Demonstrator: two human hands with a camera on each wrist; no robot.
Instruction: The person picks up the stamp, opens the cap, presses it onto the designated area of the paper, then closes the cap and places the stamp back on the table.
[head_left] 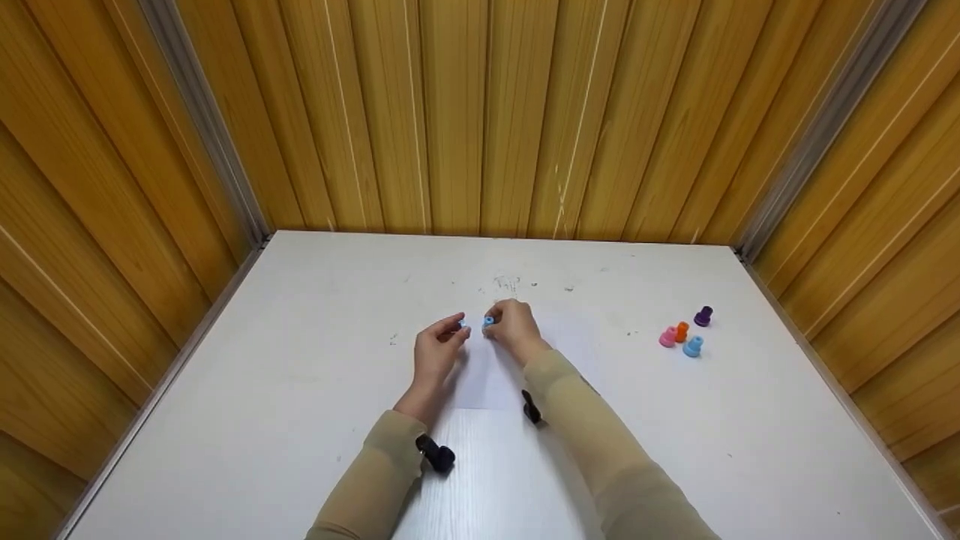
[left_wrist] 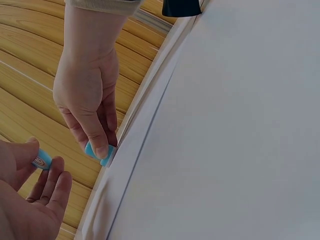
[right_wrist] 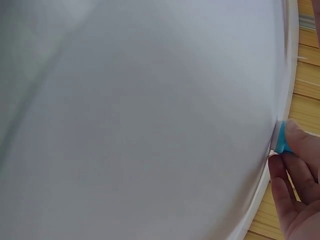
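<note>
My right hand (head_left: 516,330) pinches a small light-blue stamp (head_left: 488,321) between thumb and fingers over a white sheet of paper (head_left: 487,382). In the right wrist view the stamp (right_wrist: 281,137) has its broad end right at the paper. Just to the left, my left hand (head_left: 435,352) holds a small light-blue stamp cap (left_wrist: 42,160) by thumb and fingertips. A reddish design shows on the cap's face in the left wrist view. Both hands are close together, with a narrow gap between their fingertips.
To the right on the white table (head_left: 300,420) stand a purple stamp (head_left: 703,316), an orange stamp (head_left: 682,331), a pink stamp (head_left: 668,337) and another light-blue stamp (head_left: 693,346). Wood-patterned walls (head_left: 450,120) enclose the table at the back and sides.
</note>
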